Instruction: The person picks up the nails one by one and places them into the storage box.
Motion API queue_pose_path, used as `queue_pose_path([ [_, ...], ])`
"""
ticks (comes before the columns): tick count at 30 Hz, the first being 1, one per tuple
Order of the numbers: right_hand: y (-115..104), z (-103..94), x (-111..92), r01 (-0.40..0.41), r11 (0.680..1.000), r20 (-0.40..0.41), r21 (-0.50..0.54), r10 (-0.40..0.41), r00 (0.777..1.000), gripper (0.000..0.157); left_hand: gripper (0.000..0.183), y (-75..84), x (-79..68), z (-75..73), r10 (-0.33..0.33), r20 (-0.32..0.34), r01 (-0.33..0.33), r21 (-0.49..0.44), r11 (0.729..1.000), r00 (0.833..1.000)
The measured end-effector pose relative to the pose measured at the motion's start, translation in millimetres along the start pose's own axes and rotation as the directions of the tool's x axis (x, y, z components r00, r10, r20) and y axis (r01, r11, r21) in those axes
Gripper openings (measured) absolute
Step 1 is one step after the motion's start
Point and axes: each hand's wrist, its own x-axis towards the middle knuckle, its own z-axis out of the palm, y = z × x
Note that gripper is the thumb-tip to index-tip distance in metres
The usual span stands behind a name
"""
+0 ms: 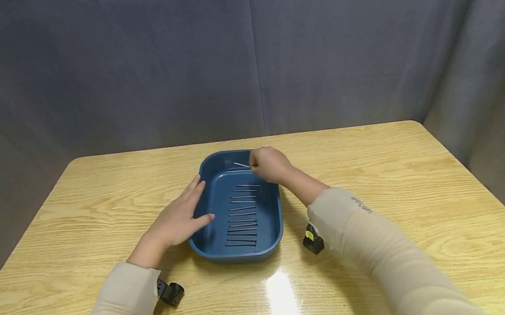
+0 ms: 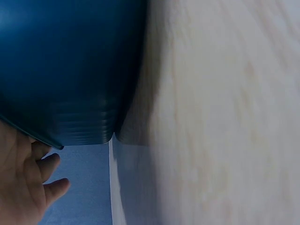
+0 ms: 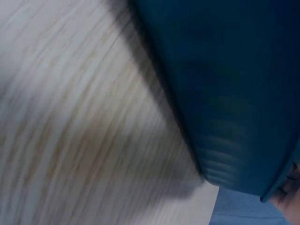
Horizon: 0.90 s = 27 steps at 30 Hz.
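Observation:
A deep blue plastic basin (image 1: pixel 239 257) stands on the table. On its floor several thin metal rods (image 1: pixel 242 225) lie crosswise in a column, one behind another. My right hand (image 1: pixel 271 164) is over the basin's far right corner and pinches another thin metal rod (image 1: pixel 241 164), whose free end points left. My left hand (image 1: pixel 178 218) rests at the left rim with fingers spread and the thumb reaching over the inside. In the left wrist view the left hand's fingers (image 2: pixel 47 166) extend past the rim. Only a sliver of the right hand (image 3: pixel 288 199) shows in the right wrist view.
The wood-grain table (image 1: pixel 400 178) reaches back to a grey curtain (image 1: pixel 157 65). A black wrist camera (image 1: pixel 172 293) hangs under the left sleeve, and another black camera (image 1: pixel 312 239) under the right sleeve.

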Motion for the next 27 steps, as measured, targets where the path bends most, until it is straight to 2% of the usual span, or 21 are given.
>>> queue_pose_path([
  [2, -1.8, 3.0, 3.3, 0.011, 0.999, 0.028, -0.039, -0.01, 1.0, 0.033, 0.076, 0.0, 0.1, -0.5, 0.0, -0.003, 0.0, -0.003, 1.0, 1.0],
  [6, -3.7, 9.7, 9.1, 0.018, 0.991, 0.085, -0.132, -0.007, 0.996, 0.037, 0.076, -0.7, -0.1, -0.7, -0.003, -0.006, 0.003, -0.001, 1.0, 1.0],
  [14, -11.3, 16.5, 17.6, 0.035, 0.941, 0.23, -0.335, 0.046, 0.972, 0.019, 0.075, -1.3, -3.8, -1.5, -0.008, 0.003, 0.008, 0.001, 1.0, 1.0],
  [20, -15.0, 19.4, 22.3, 0.059, 0.917, 0.275, -0.394, 0.057, 0.96, 0.021, 0.074, -2.4, -4.9, -2.1, -0.008, 0.01, 0.009, -0.009, 1.0, 1.0],
  [27, -16.8, 20.4, 23.8, 0.06, 0.908, 0.313, -0.415, 0.08, 0.946, 0.023, 0.074, -1.7, -5.9, -1.9, -0.007, 0.019, 0.007, -0.014, 1.0, 1.0],
])
